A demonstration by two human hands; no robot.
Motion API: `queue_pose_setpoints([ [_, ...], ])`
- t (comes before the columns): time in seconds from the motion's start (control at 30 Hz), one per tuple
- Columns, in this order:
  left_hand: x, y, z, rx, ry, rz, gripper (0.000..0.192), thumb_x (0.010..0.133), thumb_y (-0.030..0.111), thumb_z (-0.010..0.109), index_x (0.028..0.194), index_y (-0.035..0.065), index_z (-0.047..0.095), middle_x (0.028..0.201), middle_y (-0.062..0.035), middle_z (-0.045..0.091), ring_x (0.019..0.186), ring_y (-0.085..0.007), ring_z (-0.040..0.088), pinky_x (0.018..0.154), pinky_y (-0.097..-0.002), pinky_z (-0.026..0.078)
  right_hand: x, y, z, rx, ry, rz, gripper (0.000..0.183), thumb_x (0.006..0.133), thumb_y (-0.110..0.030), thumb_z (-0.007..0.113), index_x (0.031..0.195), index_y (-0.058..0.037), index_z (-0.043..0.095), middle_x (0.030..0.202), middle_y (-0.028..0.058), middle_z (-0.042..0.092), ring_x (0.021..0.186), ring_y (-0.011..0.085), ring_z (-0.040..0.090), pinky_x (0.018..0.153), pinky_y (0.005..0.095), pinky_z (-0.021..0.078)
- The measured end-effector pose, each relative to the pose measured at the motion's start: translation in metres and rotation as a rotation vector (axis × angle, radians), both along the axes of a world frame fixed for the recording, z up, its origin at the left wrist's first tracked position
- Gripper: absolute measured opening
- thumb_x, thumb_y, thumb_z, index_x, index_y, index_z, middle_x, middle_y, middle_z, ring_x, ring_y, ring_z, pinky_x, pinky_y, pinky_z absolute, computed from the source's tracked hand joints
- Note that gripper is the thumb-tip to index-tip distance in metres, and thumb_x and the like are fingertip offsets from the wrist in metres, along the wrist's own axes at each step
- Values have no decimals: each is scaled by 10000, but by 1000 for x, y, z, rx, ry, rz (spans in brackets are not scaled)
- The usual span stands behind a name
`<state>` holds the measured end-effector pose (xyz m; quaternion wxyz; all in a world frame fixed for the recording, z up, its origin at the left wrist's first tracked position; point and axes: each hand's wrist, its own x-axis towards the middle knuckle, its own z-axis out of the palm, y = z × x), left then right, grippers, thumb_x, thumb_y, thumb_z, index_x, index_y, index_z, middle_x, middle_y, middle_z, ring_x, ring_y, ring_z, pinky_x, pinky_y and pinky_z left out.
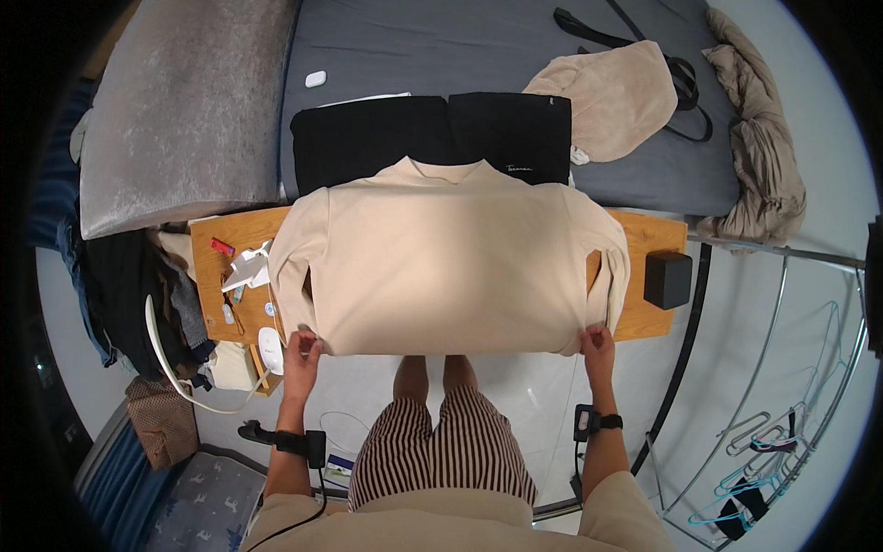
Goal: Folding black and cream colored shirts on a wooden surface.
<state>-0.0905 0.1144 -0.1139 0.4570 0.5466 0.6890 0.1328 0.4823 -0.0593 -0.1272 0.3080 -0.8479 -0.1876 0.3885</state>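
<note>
A beige long-sleeved top with a mock neck [448, 262] lies spread over the wooden desk, its collar pointing away from me and its hem towards me. My left hand [303, 348] pinches the cuff and hem corner at the garment's left side. At the opposite corner, my right hand [597, 341] has its fingers closed on the other cuff beside the hem. Both sleeves run down along the sides of the body. Beyond the collar, folded black garments [428, 138] lie on the grey bed, partly under the top.
A black box [668, 279] stands on the desk's right end. On its left end are a white stand [247, 268], a red item [222, 246] and a white lamp [270, 350]. A grey cushion [186, 110] and beige plush cloth [614, 96] lie beyond; hangers [779, 441] hang right.
</note>
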Motion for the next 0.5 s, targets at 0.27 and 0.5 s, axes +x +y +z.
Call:
queue_pose_setpoints([
  [0.27,-10,65,15,313,178,14,406,882,120,700,1223,15,507,1157,-130,532,1047,-243,549,894,-360,474,24,40,-2,192,-164,164,187,930,-113,675,1019,-19,539,936,46,563,861,126,564,768,272,482],
  [0.5,-28,71,-15,338,326,-87,664,799,98,761,1343,-11,396,1233,-193,460,1107,-330,494,967,-413,432,53,33,-11,75,-717,130,506,829,-139,747,1243,23,505,1179,197,493,1086,340,514,996,425,420],
])
